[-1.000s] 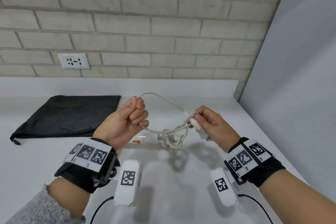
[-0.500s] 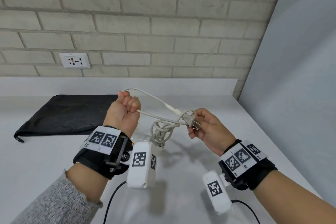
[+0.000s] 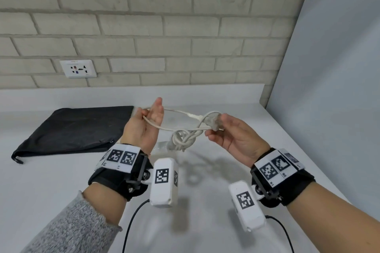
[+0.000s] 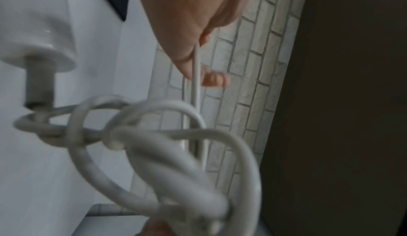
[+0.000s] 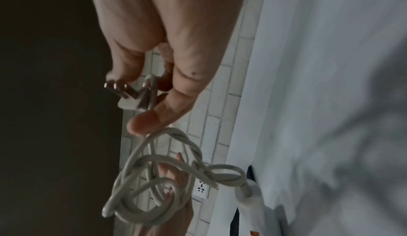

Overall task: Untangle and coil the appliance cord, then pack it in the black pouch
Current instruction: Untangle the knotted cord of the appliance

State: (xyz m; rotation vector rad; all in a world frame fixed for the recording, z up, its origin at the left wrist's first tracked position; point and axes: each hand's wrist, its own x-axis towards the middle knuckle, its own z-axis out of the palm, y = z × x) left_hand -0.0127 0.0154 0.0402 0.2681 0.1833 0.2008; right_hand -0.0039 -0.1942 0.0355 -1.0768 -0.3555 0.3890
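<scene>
head view: from above and behind both wrists, facing forward and down toward the counter [image 3: 61, 181] and brick wall [image 3: 144, 26]; left wrist view: rolled sideways, very close, looking along the left hand [image 4: 187, 22] toward the wall, tangled cord [image 4: 154, 144] blurred up front; right wrist view: likewise rolled, close along the right hand [image 5: 154, 39]; shared by all three: cord, wall, counter; wall socket [image 3: 78, 68] shared by head and right wrist views
</scene>
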